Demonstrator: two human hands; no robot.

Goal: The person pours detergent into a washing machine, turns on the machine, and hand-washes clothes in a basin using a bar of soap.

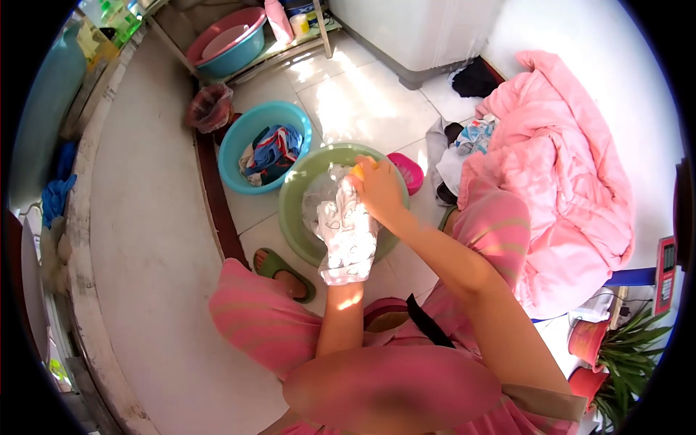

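A white cloth garment with a dark line print (348,235) is pulled over my left hand like a sleeve, down to the wrist. My left forearm (341,312) comes out below it, and the fingers are hidden inside the cloth. My right hand (380,192) grips a yellow-orange bar of soap (358,171) against the far end of the garment. Both hands are over a green basin (287,210) on the floor. Whitish wet cloth or suds (316,194) show inside the basin, left of the garment.
A blue basin (226,161) of clothes stands beyond on the left. Right of the green basin is a pink plastic container (407,174). A pink quilt (558,181) and loose clothes (464,145) lie rightward. A shelf with basins (232,54) stands behind; potted plants (631,344) sit lower right.
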